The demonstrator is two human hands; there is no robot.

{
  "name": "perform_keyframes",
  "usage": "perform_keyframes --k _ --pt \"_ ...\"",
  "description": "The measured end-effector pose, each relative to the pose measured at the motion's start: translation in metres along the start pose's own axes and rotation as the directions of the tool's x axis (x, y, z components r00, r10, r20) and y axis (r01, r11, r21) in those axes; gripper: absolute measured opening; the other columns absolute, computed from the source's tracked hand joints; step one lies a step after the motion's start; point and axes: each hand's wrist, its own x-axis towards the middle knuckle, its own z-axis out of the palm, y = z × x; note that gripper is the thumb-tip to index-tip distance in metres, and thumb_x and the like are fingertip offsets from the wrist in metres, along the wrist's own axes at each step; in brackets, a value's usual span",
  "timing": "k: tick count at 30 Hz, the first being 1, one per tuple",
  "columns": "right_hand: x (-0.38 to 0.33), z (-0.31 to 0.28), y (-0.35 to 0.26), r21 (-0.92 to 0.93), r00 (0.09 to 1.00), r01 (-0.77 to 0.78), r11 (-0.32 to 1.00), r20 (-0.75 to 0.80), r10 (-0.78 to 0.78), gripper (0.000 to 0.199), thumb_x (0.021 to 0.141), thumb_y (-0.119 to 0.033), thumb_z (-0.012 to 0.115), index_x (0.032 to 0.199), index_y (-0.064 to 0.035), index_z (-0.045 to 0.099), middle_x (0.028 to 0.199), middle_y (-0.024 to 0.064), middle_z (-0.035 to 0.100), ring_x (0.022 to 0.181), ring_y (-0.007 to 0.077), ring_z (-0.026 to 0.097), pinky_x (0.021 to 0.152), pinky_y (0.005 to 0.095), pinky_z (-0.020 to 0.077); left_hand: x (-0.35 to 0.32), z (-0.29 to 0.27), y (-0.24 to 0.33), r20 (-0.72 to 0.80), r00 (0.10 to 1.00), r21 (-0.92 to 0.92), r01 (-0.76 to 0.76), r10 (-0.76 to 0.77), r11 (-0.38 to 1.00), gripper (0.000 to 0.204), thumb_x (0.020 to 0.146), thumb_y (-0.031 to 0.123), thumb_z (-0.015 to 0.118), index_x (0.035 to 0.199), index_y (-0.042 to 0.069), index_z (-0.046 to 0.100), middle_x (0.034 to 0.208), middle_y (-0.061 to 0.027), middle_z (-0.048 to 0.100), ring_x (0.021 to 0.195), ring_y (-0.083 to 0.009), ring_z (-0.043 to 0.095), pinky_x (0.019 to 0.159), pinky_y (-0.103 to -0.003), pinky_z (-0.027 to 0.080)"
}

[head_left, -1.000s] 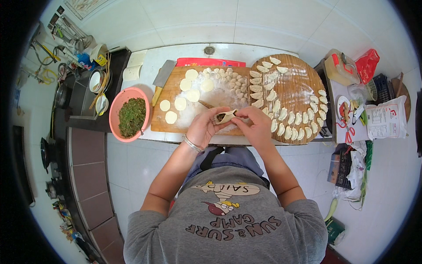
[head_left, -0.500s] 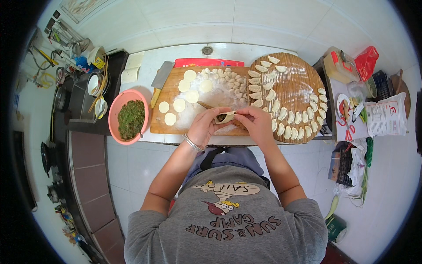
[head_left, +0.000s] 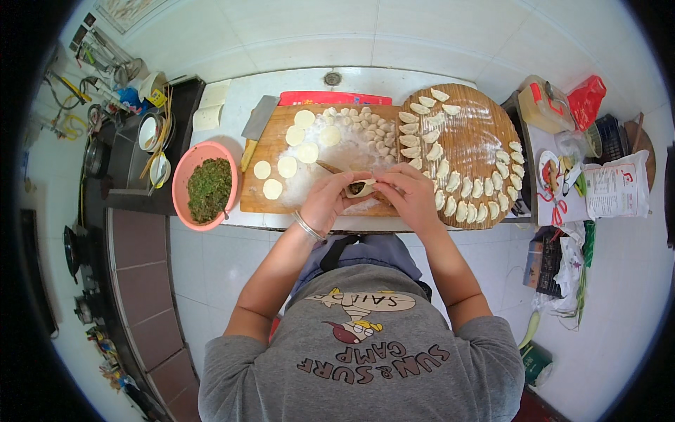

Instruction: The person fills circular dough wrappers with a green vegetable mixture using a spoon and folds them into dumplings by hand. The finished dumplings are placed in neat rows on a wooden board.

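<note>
Between my hands, over the near edge of the floured wooden board (head_left: 264, 144), is a half-folded dumpling (head_left: 361, 188) with dark filling showing inside. My left hand (head_left: 329, 200) cradles it from the left, a bangle on that wrist. The fingers of my right hand (head_left: 410, 195) pinch its wrapper edge on the right. A rolling pin (head_left: 328, 167) lies partly hidden behind my hands. Round flat wrappers (head_left: 307, 152) rest on the board's left half, small dough pieces (head_left: 380, 133) on its far right. A round wooden board (head_left: 478, 130) at the right bears rows of folded dumplings (head_left: 434, 151).
A pink bowl (head_left: 184, 212) of green filling stands left of the board. The cleaver (head_left: 261, 118) lies against the board's far left corner. A red packet (head_left: 337, 98) is behind the board. Further right are red scissors (head_left: 555, 209) and a white bag (head_left: 619, 186).
My right fingers have shifted slightly inward along the dumpling's edge, and its opening looks smaller. My left hand still holds it in nearly the same place.
</note>
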Motion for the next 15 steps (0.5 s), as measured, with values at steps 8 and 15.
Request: perform_keyframes --k 8,15 --pt "0.007 0.003 -0.002 -0.081 0.994 0.112 0.990 -0.004 -0.113 0.012 0.075 -0.008 0.069 0.086 -0.0034 0.065 0.077 0.0084 0.061 0.073 0.0259 0.059 0.063 0.0326 0.0480 0.000 -0.003 0.002 -0.009 1.000 -0.020 0.012 -0.012 1.000 0.038 0.096 0.018 0.036 0.115 -0.013 0.050 0.117 -0.0188 0.056 0.105 -0.0238 0.058 0.097 -0.040 0.047" --pt "0.007 0.006 -0.004 0.161 0.988 -0.149 0.976 -0.012 0.153 0.016 0.075 -0.006 0.068 0.091 -0.0031 0.066 0.077 0.0089 0.061 0.071 0.0249 0.060 0.063 0.0311 0.0489 0.002 -0.001 0.002 -0.021 0.995 0.023 -0.095 0.095 0.995 0.048 0.097 0.030 0.029 0.123 -0.006 0.046 0.119 -0.0154 0.055 0.107 -0.0244 0.056 0.098 -0.042 0.044"
